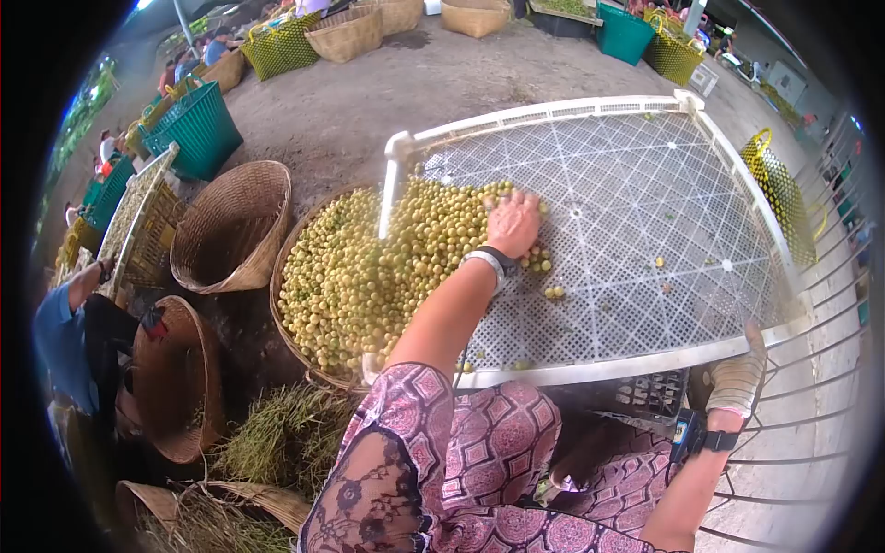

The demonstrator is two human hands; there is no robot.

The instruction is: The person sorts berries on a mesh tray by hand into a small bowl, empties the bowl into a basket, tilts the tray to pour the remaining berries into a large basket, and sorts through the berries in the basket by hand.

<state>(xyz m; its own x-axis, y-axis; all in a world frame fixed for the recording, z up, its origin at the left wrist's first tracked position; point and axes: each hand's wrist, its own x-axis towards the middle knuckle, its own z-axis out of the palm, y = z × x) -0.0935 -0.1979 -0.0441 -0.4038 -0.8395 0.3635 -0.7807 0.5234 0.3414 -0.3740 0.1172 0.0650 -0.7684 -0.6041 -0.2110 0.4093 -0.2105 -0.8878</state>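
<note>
While right hand [736,376] grips one tray [636,249] | left hand [513,226] outstretched on many fruits [431,230]

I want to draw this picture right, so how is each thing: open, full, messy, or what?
Tray: fruit on one side, mostly bare elsewhere.
Fruit: loose, piled up.
Left hand: bare, touching fruit.
Right hand: gloved, at the tray's edge, grip partly hidden.
Fruit basket: heaped full.
Wicker basket beside it: open at the top.
Nearest teal basket: standing, inside mostly hidden.
Stalks: loose, tangled heap.
</note>
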